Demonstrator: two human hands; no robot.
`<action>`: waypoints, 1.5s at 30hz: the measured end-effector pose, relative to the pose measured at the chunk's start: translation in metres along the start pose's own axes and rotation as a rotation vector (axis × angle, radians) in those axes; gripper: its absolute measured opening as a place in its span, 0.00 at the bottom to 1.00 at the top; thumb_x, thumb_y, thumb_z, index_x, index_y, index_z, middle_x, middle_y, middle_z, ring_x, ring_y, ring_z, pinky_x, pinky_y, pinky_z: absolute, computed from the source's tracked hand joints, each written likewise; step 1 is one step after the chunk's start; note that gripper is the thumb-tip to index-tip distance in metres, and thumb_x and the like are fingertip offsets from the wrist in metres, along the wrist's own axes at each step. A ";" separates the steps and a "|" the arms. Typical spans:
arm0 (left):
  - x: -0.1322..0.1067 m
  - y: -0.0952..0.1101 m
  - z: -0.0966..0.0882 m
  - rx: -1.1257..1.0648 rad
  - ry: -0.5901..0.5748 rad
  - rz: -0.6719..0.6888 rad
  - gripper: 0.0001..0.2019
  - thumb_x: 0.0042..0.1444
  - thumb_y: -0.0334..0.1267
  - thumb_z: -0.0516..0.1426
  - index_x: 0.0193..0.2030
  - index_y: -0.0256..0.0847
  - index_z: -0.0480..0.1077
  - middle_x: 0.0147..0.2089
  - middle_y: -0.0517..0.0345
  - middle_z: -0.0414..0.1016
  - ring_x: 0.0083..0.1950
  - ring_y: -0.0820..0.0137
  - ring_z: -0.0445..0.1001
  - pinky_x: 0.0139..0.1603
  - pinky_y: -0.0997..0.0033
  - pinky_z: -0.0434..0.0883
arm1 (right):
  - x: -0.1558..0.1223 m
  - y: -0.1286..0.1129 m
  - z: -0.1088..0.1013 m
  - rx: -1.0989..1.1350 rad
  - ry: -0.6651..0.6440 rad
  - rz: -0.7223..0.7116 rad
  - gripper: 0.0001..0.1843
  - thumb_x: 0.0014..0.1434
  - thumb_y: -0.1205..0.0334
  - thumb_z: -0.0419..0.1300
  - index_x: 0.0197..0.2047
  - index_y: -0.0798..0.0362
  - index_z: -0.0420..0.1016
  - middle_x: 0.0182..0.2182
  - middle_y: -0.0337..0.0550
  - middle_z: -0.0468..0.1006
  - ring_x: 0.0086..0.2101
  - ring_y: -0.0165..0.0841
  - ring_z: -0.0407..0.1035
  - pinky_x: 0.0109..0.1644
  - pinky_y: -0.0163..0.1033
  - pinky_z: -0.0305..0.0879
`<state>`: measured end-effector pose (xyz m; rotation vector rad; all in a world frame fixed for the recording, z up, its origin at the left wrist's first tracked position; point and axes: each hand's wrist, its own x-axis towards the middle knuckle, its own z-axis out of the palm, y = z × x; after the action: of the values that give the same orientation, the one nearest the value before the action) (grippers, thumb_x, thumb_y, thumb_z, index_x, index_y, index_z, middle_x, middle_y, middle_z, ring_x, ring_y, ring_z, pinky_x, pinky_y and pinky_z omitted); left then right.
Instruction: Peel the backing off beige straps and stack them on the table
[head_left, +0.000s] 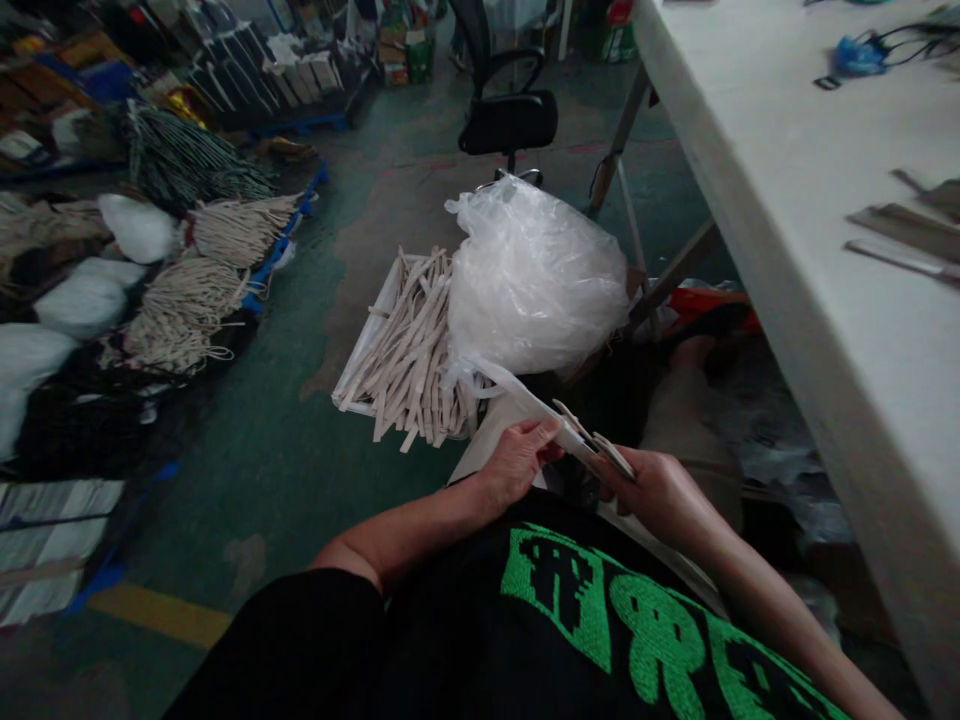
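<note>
My left hand (517,462) and my right hand (654,490) are both closed on a small bundle of flat pale strips (577,432) held over my lap, above my black shirt with green print (600,610). The left fingers curl over the near end of the bundle, and the right hand pinches its far end. Just beyond my hands a white tray (358,362) on the floor holds a heap of the same beige strips (416,350). A crumpled clear plastic bag (529,275) sits beside that heap.
A white table (810,230) runs along the right, with flat metal pieces (907,232) and a blue object (859,55) on it. A black office chair (508,115) stands behind the bag. Bundles of cord handles (184,305) and white sacks (82,300) fill the left floor.
</note>
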<state>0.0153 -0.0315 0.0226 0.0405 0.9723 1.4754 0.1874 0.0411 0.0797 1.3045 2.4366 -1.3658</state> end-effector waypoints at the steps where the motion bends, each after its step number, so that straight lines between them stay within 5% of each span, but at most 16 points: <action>1: -0.001 -0.003 0.002 0.003 -0.029 -0.011 0.23 0.38 0.48 0.74 0.36 0.32 0.79 0.37 0.50 0.80 0.37 0.69 0.75 0.41 0.70 0.67 | 0.002 -0.002 0.001 0.011 0.011 -0.006 0.30 0.62 0.35 0.47 0.25 0.49 0.70 0.18 0.41 0.75 0.19 0.35 0.68 0.24 0.36 0.58; 7: 0.001 -0.002 0.002 -0.009 0.048 0.092 0.20 0.43 0.48 0.71 0.38 0.36 0.80 0.41 0.49 0.81 0.41 0.68 0.76 0.41 0.71 0.66 | -0.004 0.000 -0.001 -0.017 -0.022 -0.012 0.30 0.63 0.35 0.47 0.24 0.49 0.72 0.18 0.41 0.75 0.20 0.35 0.69 0.25 0.36 0.59; 13: -0.008 -0.012 0.010 0.056 -0.115 -0.028 0.22 0.43 0.50 0.71 0.38 0.33 0.80 0.39 0.49 0.81 0.40 0.65 0.75 0.45 0.66 0.68 | -0.004 -0.002 0.002 0.033 0.019 -0.021 0.30 0.63 0.34 0.47 0.25 0.49 0.71 0.18 0.42 0.75 0.20 0.35 0.70 0.26 0.37 0.61; 18: -0.006 -0.006 0.008 0.035 -0.009 0.080 0.21 0.44 0.50 0.71 0.40 0.37 0.80 0.43 0.49 0.81 0.45 0.65 0.76 0.44 0.70 0.67 | -0.017 0.008 -0.004 -0.007 -0.035 -0.014 0.29 0.64 0.37 0.47 0.25 0.49 0.72 0.19 0.42 0.76 0.21 0.35 0.70 0.26 0.37 0.61; 23: -0.010 -0.018 0.015 0.100 -0.208 -0.067 0.25 0.43 0.52 0.71 0.40 0.33 0.80 0.40 0.46 0.81 0.42 0.63 0.76 0.43 0.67 0.68 | -0.015 0.010 -0.001 0.017 0.026 -0.009 0.30 0.64 0.36 0.47 0.26 0.50 0.72 0.21 0.43 0.77 0.22 0.36 0.71 0.27 0.37 0.62; 29: -0.004 -0.012 0.013 0.086 -0.102 0.043 0.22 0.47 0.52 0.69 0.43 0.37 0.80 0.47 0.49 0.80 0.48 0.65 0.75 0.46 0.70 0.66 | -0.033 0.027 -0.003 0.013 -0.033 0.035 0.30 0.64 0.36 0.47 0.26 0.49 0.73 0.19 0.42 0.76 0.21 0.36 0.70 0.26 0.38 0.61; 36: -0.012 -0.026 0.026 0.157 -0.273 -0.132 0.27 0.44 0.54 0.70 0.44 0.33 0.80 0.45 0.46 0.81 0.45 0.63 0.75 0.46 0.65 0.67 | -0.035 0.022 -0.003 0.090 0.078 -0.024 0.30 0.64 0.36 0.49 0.25 0.50 0.74 0.18 0.43 0.76 0.20 0.36 0.70 0.25 0.37 0.62; 41: -0.007 -0.013 0.019 0.134 -0.200 -0.046 0.23 0.48 0.52 0.68 0.46 0.37 0.80 0.48 0.47 0.81 0.49 0.63 0.75 0.45 0.69 0.67 | -0.048 0.029 -0.004 0.090 0.041 -0.035 0.29 0.65 0.38 0.49 0.25 0.51 0.74 0.16 0.41 0.73 0.19 0.34 0.67 0.23 0.36 0.59; 45: -0.006 -0.011 0.019 0.155 -0.206 -0.134 0.20 0.49 0.49 0.69 0.43 0.35 0.80 0.43 0.48 0.81 0.42 0.67 0.76 0.40 0.72 0.68 | -0.047 0.028 0.000 0.124 0.096 -0.046 0.29 0.64 0.39 0.51 0.22 0.51 0.73 0.16 0.40 0.72 0.17 0.32 0.64 0.22 0.36 0.57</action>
<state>0.0356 -0.0288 0.0315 0.2317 0.9016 1.2448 0.2368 0.0182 0.0804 1.3788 2.4943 -1.5230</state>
